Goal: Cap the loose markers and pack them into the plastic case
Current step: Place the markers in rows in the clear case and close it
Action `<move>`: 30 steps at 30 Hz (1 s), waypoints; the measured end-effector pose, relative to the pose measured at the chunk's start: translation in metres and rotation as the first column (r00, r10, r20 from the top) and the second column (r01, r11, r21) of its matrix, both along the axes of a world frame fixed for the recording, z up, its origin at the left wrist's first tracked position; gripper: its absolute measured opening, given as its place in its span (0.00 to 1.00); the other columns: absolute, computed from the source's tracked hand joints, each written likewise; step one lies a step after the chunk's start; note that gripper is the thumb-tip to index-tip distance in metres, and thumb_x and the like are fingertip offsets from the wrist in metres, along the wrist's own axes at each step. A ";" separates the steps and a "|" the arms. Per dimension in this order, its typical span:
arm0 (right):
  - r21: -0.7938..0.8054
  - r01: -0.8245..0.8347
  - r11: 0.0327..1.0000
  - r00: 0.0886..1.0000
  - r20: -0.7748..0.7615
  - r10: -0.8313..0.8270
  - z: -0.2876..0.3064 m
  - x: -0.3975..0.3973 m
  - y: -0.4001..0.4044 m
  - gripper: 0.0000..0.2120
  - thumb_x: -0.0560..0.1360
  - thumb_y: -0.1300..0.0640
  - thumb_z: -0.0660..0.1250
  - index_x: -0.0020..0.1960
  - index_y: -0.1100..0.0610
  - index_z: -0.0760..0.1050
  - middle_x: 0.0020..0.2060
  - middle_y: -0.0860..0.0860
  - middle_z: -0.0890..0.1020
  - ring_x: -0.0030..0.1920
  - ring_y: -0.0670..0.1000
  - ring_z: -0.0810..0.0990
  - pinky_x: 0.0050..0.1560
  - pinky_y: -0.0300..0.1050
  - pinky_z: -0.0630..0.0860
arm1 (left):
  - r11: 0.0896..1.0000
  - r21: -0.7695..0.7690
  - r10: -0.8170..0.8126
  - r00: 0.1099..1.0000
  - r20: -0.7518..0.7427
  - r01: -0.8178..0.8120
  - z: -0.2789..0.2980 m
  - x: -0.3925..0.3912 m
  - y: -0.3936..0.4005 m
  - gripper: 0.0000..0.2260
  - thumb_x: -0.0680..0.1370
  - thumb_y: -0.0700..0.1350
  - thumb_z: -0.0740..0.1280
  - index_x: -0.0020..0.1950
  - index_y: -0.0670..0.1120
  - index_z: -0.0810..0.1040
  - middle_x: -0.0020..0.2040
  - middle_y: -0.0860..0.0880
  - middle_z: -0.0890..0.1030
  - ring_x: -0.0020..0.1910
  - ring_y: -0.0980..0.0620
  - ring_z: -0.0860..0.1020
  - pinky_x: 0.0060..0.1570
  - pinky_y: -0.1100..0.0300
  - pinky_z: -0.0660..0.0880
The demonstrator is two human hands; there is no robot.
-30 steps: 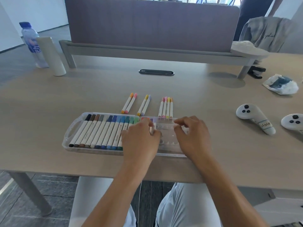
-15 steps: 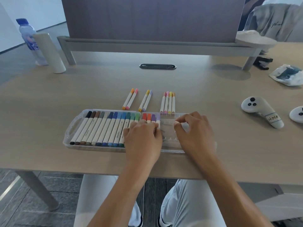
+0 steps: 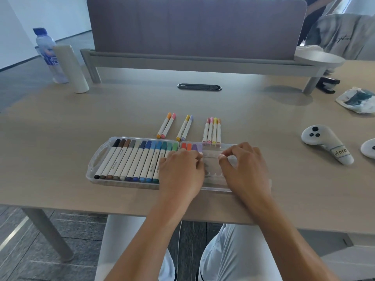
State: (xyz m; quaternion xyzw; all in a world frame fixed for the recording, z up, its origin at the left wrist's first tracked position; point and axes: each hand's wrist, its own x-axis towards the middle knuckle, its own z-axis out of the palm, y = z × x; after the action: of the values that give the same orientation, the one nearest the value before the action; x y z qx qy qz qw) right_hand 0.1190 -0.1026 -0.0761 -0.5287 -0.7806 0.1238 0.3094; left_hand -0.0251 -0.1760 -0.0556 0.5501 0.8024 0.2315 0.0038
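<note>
A clear plastic case [image 3: 97, 159] lies near the table's front edge. Its left and middle slots hold a row of capped markers [image 3: 132, 161], running from black through blues and greens to red, orange and purple. My left hand [image 3: 180, 173] lies over the middle of the row, its bent fingers on the lilac marker [image 3: 199, 148] at the row's right end. My right hand [image 3: 245, 169] hovers over the empty right slots with curled fingers; nothing shows between thumb and forefinger. Behind the case lie capped loose markers: an orange-pink pair [image 3: 166, 125], a yellow-lilac pair [image 3: 184, 127] and several more [image 3: 212, 130].
A water bottle [image 3: 47, 55] and a white cylinder [image 3: 71, 67] stand at the back left. Two white controllers [image 3: 326, 145] [image 3: 368, 148] and a crumpled bag [image 3: 357, 100] lie to the right. A desk divider with a shelf [image 3: 194, 63] closes off the back.
My left hand has slid slightly toward me, uncovering the red, orange and purple caps. My right hand has stayed over the case's empty right end.
</note>
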 end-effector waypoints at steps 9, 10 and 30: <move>-0.077 -0.011 0.997 0.999 0.029 0.013 0.031 -0.015 0.014 0.07 0.81 0.48 0.67 0.54 0.47 0.82 0.47 0.41 0.82 0.50 0.46 0.80 0.52 0.47 0.77 | 1.000 0.011 -0.005 0.977 0.213 0.003 0.027 -0.035 0.024 0.11 0.83 0.53 0.62 0.57 0.51 0.83 0.49 0.52 0.84 0.44 0.54 0.81 0.41 0.60 0.75; -0.107 -0.014 0.994 1.000 0.009 0.016 0.036 -0.021 0.017 0.06 0.80 0.48 0.68 0.55 0.47 0.82 0.47 0.41 0.82 0.48 0.45 0.80 0.49 0.45 0.77 | 1.000 0.026 0.005 0.975 0.220 -0.011 0.030 -0.041 0.026 0.11 0.83 0.52 0.63 0.57 0.51 0.83 0.50 0.51 0.84 0.45 0.54 0.81 0.42 0.59 0.75; -0.129 0.098 0.987 0.915 0.401 -0.038 0.039 -0.155 0.099 0.08 0.75 0.54 0.71 0.39 0.52 0.75 0.34 0.49 0.79 0.35 0.52 0.79 0.34 0.44 0.69 | 0.994 0.063 0.073 0.955 0.288 -0.095 0.023 -0.144 0.059 0.08 0.81 0.50 0.66 0.57 0.52 0.82 0.36 0.59 0.78 0.37 0.62 0.77 0.42 0.59 0.71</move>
State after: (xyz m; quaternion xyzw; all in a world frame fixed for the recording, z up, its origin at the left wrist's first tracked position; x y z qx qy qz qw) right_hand -0.0364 -0.0033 -0.0367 -0.5908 -0.7971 0.0602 0.1091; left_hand -0.1687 -0.1171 -0.0328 0.4762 0.8067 0.3386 0.0887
